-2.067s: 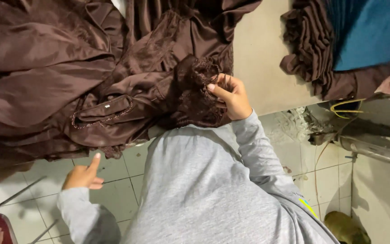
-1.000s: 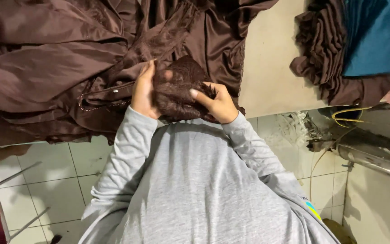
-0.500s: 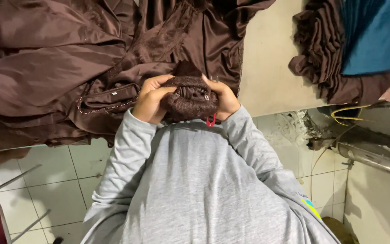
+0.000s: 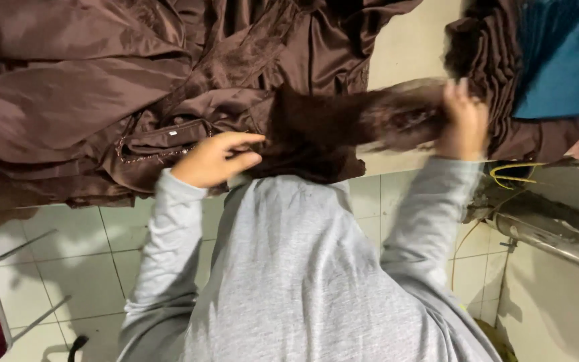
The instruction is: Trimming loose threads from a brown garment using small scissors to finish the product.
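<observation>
Both hands are stretching a dark brown cloth (image 4: 343,131): left hand (image 4: 212,159) pinching its near end, right hand (image 4: 462,122), blurred, seemingly clamped on the far end, above the tabletop (image 4: 403,47).

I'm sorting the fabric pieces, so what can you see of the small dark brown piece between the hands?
The dark brown piece is a soft, matte, fuzzy-looking cloth, darker than the shiny brown satin beneath it. It is stretched sideways at the table's edge: the left hand pinches one end, the right hand pulls the other. Its right part is motion-blurred.
</observation>
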